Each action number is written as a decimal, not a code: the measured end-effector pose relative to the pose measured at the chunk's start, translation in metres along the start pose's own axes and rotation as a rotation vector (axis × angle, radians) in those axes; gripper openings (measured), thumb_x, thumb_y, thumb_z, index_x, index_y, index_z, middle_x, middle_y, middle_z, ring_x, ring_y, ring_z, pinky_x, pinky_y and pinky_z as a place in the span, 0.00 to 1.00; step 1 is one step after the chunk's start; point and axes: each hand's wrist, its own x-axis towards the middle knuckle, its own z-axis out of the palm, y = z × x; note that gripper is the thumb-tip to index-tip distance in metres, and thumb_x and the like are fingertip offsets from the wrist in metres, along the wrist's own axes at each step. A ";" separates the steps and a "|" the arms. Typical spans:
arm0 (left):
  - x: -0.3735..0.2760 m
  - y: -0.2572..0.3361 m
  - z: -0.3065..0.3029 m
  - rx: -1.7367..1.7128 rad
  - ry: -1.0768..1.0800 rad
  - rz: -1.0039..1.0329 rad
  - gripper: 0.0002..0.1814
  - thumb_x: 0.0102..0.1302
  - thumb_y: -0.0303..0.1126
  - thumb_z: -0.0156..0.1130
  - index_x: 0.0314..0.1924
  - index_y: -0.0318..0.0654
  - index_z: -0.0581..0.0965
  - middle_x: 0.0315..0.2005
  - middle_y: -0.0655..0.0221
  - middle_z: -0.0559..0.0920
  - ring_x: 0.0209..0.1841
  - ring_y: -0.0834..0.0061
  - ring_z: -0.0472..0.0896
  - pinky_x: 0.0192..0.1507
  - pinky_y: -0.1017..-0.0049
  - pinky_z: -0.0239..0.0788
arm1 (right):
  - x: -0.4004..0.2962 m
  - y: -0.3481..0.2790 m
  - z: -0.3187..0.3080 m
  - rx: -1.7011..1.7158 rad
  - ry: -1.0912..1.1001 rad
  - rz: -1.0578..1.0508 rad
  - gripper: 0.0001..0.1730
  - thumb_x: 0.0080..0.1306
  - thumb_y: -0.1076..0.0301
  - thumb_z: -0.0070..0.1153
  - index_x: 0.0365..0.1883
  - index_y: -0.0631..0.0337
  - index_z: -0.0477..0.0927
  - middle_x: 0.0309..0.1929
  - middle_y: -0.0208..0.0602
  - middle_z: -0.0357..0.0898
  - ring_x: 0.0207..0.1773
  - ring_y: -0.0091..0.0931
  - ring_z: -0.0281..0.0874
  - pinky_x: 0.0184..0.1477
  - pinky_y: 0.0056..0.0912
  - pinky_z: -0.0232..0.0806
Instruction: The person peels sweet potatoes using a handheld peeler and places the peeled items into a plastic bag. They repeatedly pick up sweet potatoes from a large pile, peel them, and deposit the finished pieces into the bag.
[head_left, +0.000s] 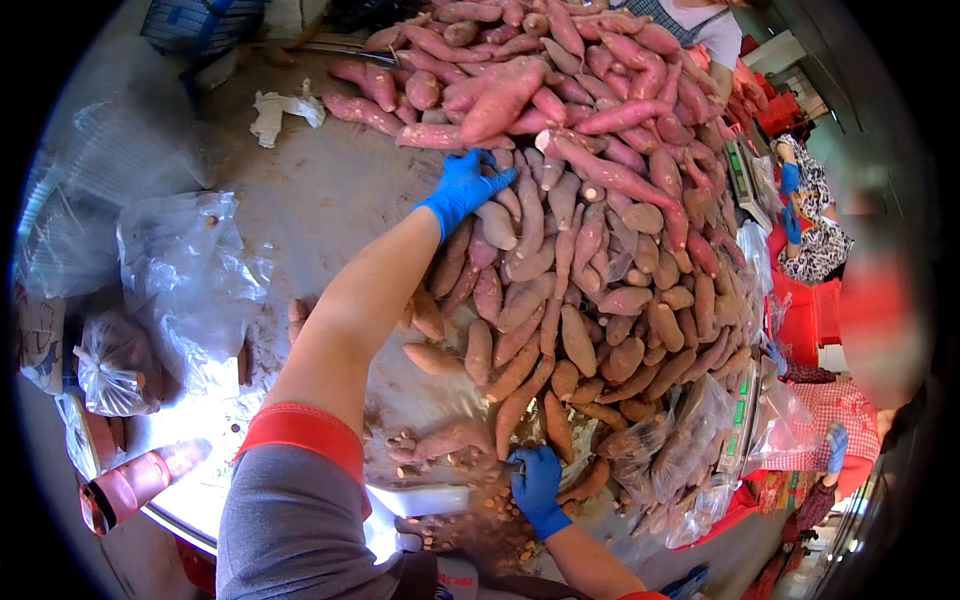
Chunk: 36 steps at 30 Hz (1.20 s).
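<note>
My left hand (466, 187), in a blue glove, reaches to the upper left edge of the heap. Its thumb and fingers are spread against brownish sweet potatoes (530, 214), just below a reddish pile (506, 97); whether it grips one is unclear. Lower down, my right hand (537, 484), also blue-gloved, has curled fingers near the lower end of a long sweet potato (517, 409). Something small and dark shows at its fingertips, too hidden to name. Cut ends and scraps (495, 517) lie to the left of this hand. A knobbly sweet potato (454, 439) rests beside them.
Clear plastic bags (195, 277) and a pink bottle (135, 487) are at left. Bagged sweet potatoes (675, 450) and scales (739, 420) stand at right. Beyond are red crates (806, 307) and several people, one in a checked red top (832, 420). A blue basket (202, 26) is upper left.
</note>
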 end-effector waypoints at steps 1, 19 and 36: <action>0.002 0.001 0.005 0.010 0.043 -0.049 0.36 0.50 0.56 0.63 0.51 0.36 0.70 0.46 0.49 0.74 0.51 0.51 0.69 0.55 0.64 0.61 | 0.000 0.001 -0.002 -0.020 -0.019 0.014 0.09 0.52 0.64 0.50 0.31 0.57 0.74 0.28 0.43 0.66 0.30 0.40 0.65 0.31 0.41 0.59; -0.088 0.050 -0.008 -0.275 -0.437 0.251 0.13 0.55 0.36 0.56 0.40 0.40 0.73 0.36 0.55 0.75 0.41 0.56 0.74 0.46 0.65 0.65 | -0.007 0.007 -0.001 -0.150 -0.104 0.102 0.14 0.50 0.66 0.51 0.35 0.60 0.72 0.38 0.49 0.70 0.38 0.45 0.67 0.38 0.47 0.60; 0.034 0.069 0.019 0.671 -0.356 0.144 0.36 0.43 0.62 0.58 0.52 0.53 0.74 0.45 0.64 0.78 0.51 0.59 0.72 0.55 0.64 0.58 | 0.003 0.000 -0.008 -0.093 -0.089 0.047 0.16 0.49 0.64 0.51 0.37 0.59 0.73 0.35 0.45 0.70 0.37 0.43 0.67 0.39 0.45 0.60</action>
